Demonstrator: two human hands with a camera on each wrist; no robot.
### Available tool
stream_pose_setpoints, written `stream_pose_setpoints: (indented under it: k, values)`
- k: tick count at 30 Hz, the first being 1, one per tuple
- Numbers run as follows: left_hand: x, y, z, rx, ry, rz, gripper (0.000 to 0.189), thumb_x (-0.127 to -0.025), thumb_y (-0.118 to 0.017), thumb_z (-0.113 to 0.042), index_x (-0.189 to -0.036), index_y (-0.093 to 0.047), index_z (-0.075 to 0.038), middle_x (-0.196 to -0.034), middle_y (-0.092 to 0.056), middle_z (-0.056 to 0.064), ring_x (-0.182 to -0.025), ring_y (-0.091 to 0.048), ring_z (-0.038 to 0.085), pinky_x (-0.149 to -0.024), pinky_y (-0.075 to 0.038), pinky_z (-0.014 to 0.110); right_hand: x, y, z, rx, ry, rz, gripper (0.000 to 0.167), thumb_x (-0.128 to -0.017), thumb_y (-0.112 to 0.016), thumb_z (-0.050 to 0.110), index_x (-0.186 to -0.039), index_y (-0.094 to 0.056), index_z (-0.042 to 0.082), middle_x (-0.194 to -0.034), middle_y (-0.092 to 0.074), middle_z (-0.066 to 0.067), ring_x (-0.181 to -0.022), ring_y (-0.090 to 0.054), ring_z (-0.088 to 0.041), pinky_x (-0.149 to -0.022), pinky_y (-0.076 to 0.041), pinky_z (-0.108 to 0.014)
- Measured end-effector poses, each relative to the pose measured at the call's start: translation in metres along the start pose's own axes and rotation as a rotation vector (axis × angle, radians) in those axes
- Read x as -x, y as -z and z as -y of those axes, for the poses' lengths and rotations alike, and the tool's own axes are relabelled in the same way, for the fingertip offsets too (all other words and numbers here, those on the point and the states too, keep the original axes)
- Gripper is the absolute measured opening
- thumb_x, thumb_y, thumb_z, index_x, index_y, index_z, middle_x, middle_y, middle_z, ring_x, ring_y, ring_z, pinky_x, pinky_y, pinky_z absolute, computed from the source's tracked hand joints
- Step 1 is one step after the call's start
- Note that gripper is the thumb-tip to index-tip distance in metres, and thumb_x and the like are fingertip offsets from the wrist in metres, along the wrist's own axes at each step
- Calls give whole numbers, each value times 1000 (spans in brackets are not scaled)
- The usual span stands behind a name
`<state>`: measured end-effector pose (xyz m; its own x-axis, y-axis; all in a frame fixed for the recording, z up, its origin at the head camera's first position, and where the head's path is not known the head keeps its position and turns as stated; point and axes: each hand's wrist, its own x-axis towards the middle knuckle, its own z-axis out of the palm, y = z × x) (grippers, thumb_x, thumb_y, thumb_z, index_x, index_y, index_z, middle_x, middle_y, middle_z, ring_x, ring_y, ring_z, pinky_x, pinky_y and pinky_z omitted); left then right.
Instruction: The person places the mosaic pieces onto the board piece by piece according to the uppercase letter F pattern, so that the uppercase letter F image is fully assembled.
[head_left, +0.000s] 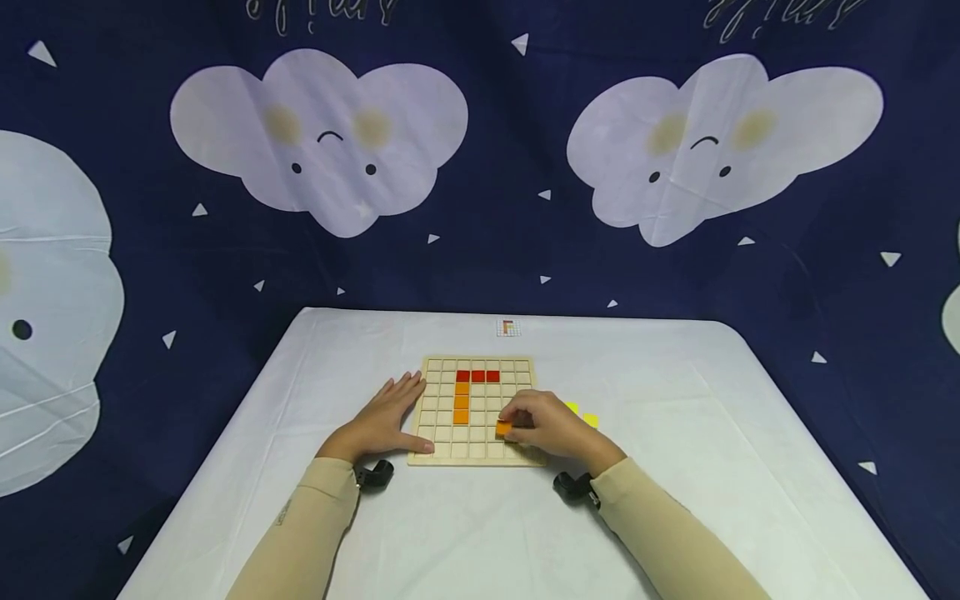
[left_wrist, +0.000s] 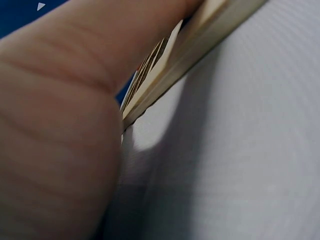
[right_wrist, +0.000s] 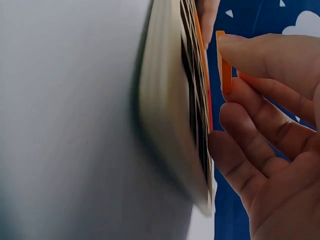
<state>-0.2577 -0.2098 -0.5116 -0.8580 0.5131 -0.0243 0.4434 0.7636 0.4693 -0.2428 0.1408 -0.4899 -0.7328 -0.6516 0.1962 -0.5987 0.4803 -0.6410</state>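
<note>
A wooden grid board [head_left: 442,454] lies on the table, with three red square tiles [head_left: 478,377] in a row and a column of orange tiles [head_left: 461,402] below the leftmost red one. My right hand [head_left: 551,427] pinches an orange tile [right_wrist: 226,62] between thumb and fingers, over the board's lower right part. In the right wrist view the tile stands on edge beside the board's surface. My left hand [head_left: 386,421] rests at the board's left edge with fingers spread, the thumb over the lower left corner. The left wrist view shows that hand against the board's side.
Yellow tiles [head_left: 590,420] lie on the table right of the board, partly behind my right hand. A small card [head_left: 508,327] with a coloured grid pattern lies beyond the board's far edge. A white cloth covers the table [head_left: 660,375]; a dark blue curtain [head_left: 510,167] hangs behind.
</note>
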Motion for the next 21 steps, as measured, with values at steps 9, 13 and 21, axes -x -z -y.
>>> stream_pose_setpoints:
  k: [9, 13, 21]
  values:
    - [-1, -1, 2, -17, 4, 1, 131, -74, -83, -72, -166, -25, 0, -173, -13, 17, -159, -8, 33, -128, -2, 47, -24, -19, 19, 85, 11, 50, 20, -92, -85, 14, -111, -78, 12, -105, -71, 7, -92, -62, -8, -84, -56, -28]
    - [-1, -1, 2, -16, -1, 4, 131, -74, -82, -74, -166, -25, 0, -173, -13, 16, -159, -7, 32, -128, -1, 47, -32, -27, 27, 110, 11, 70, 19, -93, -84, 15, -111, -79, 12, -105, -71, 7, -93, -61, -7, -86, -55, -28]
    - [-2, -1, 2, -7, -14, 4, 131, -74, -82, -75, -166, -25, 1, -173, -13, 16, -159, -8, 33, -128, -1, 47, -44, -39, 40, 178, 4, 71, 18, -94, -83, 13, -112, -79, 10, -106, -71, 6, -96, -62, -8, -91, -55, -29]
